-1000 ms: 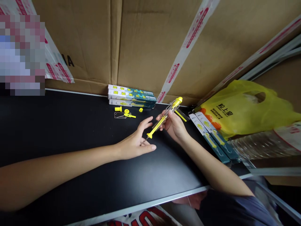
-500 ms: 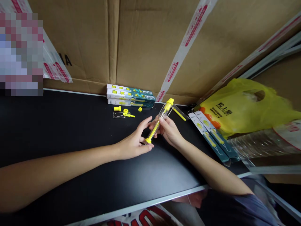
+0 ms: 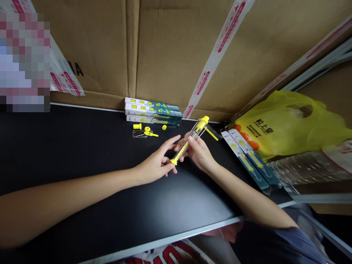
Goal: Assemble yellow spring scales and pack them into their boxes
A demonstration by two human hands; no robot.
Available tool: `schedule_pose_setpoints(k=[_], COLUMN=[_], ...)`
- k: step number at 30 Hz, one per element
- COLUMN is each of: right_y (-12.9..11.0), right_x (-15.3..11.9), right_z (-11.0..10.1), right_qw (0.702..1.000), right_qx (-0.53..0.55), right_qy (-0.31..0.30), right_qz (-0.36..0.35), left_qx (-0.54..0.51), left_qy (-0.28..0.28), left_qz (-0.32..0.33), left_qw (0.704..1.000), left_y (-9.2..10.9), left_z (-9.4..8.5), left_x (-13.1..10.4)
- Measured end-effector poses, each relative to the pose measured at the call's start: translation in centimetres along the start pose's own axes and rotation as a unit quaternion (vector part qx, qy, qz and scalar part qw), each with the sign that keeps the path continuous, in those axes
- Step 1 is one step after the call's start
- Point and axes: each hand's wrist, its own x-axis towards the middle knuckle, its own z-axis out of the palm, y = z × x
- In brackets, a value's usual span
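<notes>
A clear tube with yellow ends and a yellow scale (image 3: pixel 182 151) slants up to the right between my hands. My right hand (image 3: pixel 200 152) is closed round its upper middle, the thumb lying on top. At the lower yellow end, my left hand (image 3: pixel 156 163) pinches with thumb and fingertips, its index finger stretched out beside the tube. Wire loops run along the tube near its yellow cap (image 3: pixel 203 121). Behind my hands on the black table lie a yellow cylinder (image 3: pixel 137 126), a small yellow cap (image 3: pixel 164 127), and a yellow piece with a metal hook (image 3: pixel 150 134).
Stacked boxes (image 3: pixel 154 112) stand against the cardboard wall (image 3: pixel 170 55). Two more boxes (image 3: pixel 249 159) lie at the right, beside a yellow plastic bag (image 3: pixel 286 128). A clear sleeve with a yellow strip (image 3: pixel 211 133) lies behind my right hand. The table's light edge (image 3: pixel 165 240) runs along the front.
The tube's capped end has moved slightly right, so the tube leans more. My left thumb has moved up onto the lower yellow end, and my right hand has shifted slightly along with the tube.
</notes>
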Motion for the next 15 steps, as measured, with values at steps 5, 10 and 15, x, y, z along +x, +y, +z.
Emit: schedule_pose_setpoints(k=[5, 10, 15], right_y=[0.13, 0.16, 0.42], right_x=[-0.21, -0.30, -0.64], right_z=[0.29, 0.30, 0.68], right_qw=[0.999, 0.997, 0.994], right_qx=[-0.044, -0.065, -0.084], right_qy=[-0.018, -0.028, -0.042], right_qz=[-0.021, -0.043, -0.051], left_qx=[-0.016, -0.017, -0.011], left_qy=[0.020, 0.023, -0.001], left_qz=[-0.006, -0.012, -0.012], left_qw=[1.000, 1.000, 1.000], left_y=[0.27, 0.29, -0.19], left_z=[0.08, 0.04, 0.13], left_x=[0.06, 0.22, 0.05])
